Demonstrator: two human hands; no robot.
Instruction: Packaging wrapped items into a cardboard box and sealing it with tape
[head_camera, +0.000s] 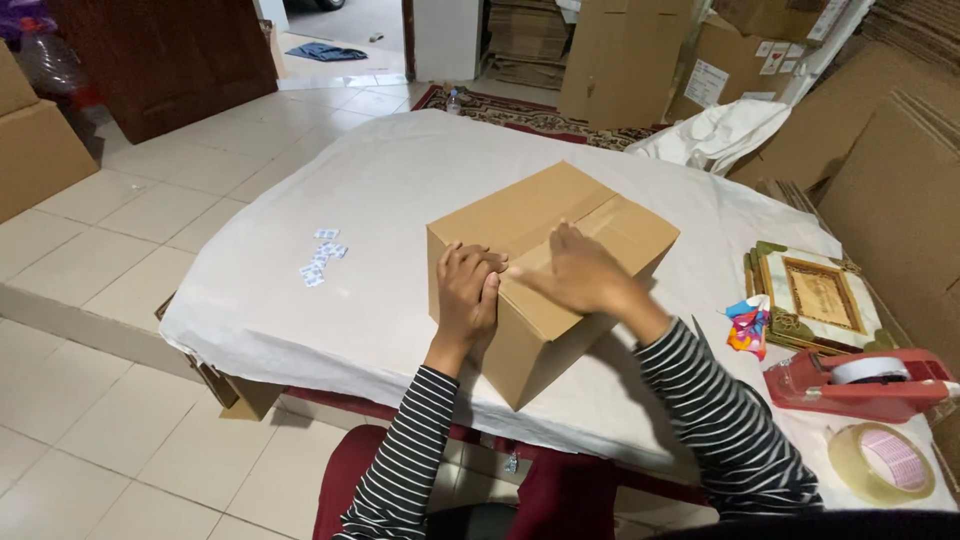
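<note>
The room is evenly bright, with soft daylight coming from the open doorway at the top. The cardboard box (553, 262) throws only a weak shadow on the white cloth (330, 300). The right hand (583, 272) is slightly blurred, and straight lines bend near the edges.

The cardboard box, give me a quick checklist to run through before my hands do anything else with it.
1. Top flaps closed and flat on the cardboard box: ok.
2. Tape strip runs along the top seam: ok; whether it is fully stuck down at the edge, cannot tell.
3. Left hand steadying the box's near corner: ok.
4. Right hand pressing flat on the top: ok.
5. Box sits fully on the white-covered table, clear of its edge: ok.
6. Red tape dispenser and loose tape roll lying close on the right: ok.
</note>
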